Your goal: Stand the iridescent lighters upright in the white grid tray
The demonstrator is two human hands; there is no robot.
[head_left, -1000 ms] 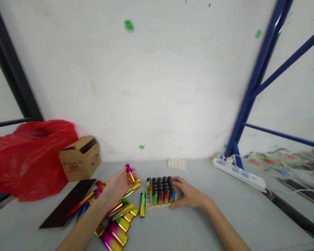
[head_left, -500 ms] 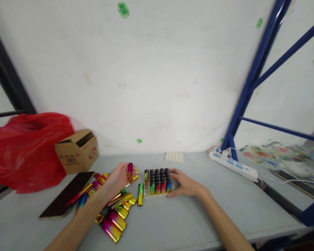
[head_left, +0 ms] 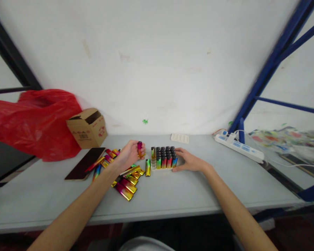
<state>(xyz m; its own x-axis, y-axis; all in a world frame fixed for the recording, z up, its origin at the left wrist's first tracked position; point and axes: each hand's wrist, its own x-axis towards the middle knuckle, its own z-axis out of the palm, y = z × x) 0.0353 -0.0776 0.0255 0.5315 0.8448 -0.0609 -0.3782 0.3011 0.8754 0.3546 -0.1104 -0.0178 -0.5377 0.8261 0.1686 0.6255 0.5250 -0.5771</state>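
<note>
My left hand (head_left: 129, 154) pinches a shiny purple-and-gold lighter (head_left: 139, 147), held upright above the table to the left of a small tray. The white tray (head_left: 161, 169) holds rows of upright lighters (head_left: 166, 158) with black tops and multicoloured metallic bodies. In its leftmost column, one lighter (head_left: 153, 152) stands at the back and the front slots are bare. My right hand (head_left: 189, 161) grips the tray's right side, thumb at the front and fingers behind. A green-and-gold lighter (head_left: 148, 167) lies just left of the tray. More loose metallic lighters (head_left: 125, 188) lie piled around my left forearm.
A dark flat panel (head_left: 85, 164) lies on the left, beside a cardboard box (head_left: 87, 129) and a red plastic bag (head_left: 39, 125). Against the wall rests another white slotted tray (head_left: 180, 138). A power strip (head_left: 239, 147) with cables is at the right, near a blue metal frame (head_left: 261, 83).
The camera has tilted down, so the table sits higher in view and its front edge shows more. My left hand still holds the lighter; my right hand stays at the tray.
</note>
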